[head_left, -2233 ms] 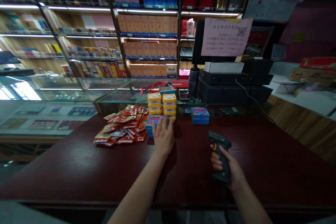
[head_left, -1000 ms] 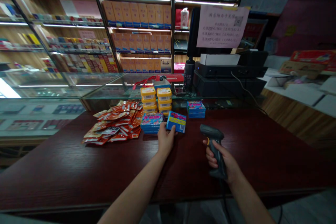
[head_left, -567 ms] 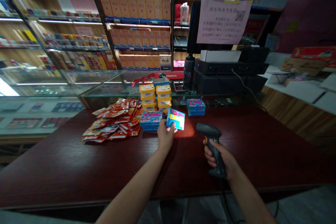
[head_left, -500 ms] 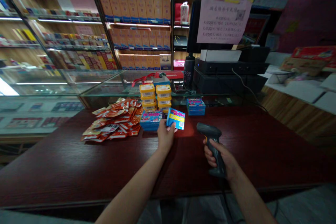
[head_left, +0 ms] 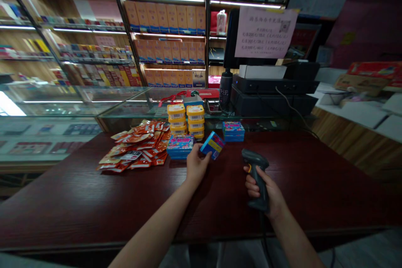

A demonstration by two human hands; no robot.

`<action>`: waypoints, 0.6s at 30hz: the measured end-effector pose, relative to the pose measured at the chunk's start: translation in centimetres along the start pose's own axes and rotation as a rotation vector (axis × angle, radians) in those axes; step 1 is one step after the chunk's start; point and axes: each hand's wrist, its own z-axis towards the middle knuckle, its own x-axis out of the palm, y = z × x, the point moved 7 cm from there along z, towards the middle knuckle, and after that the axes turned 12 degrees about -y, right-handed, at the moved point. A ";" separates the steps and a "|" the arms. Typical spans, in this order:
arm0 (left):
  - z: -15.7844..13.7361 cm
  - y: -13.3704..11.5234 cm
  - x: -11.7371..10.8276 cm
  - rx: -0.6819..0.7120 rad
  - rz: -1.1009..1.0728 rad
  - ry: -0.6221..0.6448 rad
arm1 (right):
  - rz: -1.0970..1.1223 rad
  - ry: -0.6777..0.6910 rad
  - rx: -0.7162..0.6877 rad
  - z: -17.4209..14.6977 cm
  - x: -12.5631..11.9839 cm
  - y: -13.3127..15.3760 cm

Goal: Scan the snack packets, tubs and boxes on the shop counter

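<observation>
Between thumb and fingers, my left hand (head_left: 197, 164) pinches a small blue box (head_left: 212, 145) with pink lettering and a yellow band, tilted above the dark wooden counter (head_left: 220, 201). A stack of similar blue boxes (head_left: 180, 147) sits just left of that hand. Another blue stack (head_left: 233, 131) stands farther back to the right. My right hand (head_left: 265, 190) is wrapped round the handle of a dark barcode scanner (head_left: 256, 160), its head pointing left toward the held box. The scanner's cable hangs below the hand.
Yellow-lidded tubs (head_left: 186, 120) are stacked behind the near blue boxes. A heap of orange packets (head_left: 138, 144) lies to the left. At the back right stand a monitor with a pink notice (head_left: 265, 31) and black box-shaped equipment (head_left: 276, 83). A glass display case (head_left: 125, 102) borders the counter.
The held box has turned clockwise and tips more in my left hand. The scanner has shifted slightly right, still in my right hand. The whole view has moved a little.
</observation>
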 end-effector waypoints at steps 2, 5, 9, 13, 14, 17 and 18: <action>0.4 -1.8 0.3 0.131 0.114 0.054 | 0.009 -0.004 0.006 0.1 0.0 0.0; 1.2 -5.0 1.5 0.374 0.341 0.121 | 0.016 -0.019 0.007 0.1 0.0 -0.1; 2.6 -8.4 5.1 0.693 0.663 0.220 | 0.027 -0.029 0.008 0.1 0.3 -0.2; 3.7 -8.9 9.7 0.882 0.845 0.336 | 0.038 -0.033 0.000 0.1 0.4 -0.3; 3.9 -8.7 10.8 0.909 0.864 0.358 | 0.040 -0.038 -0.008 0.1 0.4 -0.3; 4.3 -7.7 13.8 0.918 0.887 0.411 | 0.041 -0.061 -0.027 0.1 0.4 -0.2; 4.4 -7.4 14.7 0.896 0.889 0.426 | 0.043 -0.068 -0.029 0.1 0.4 -0.2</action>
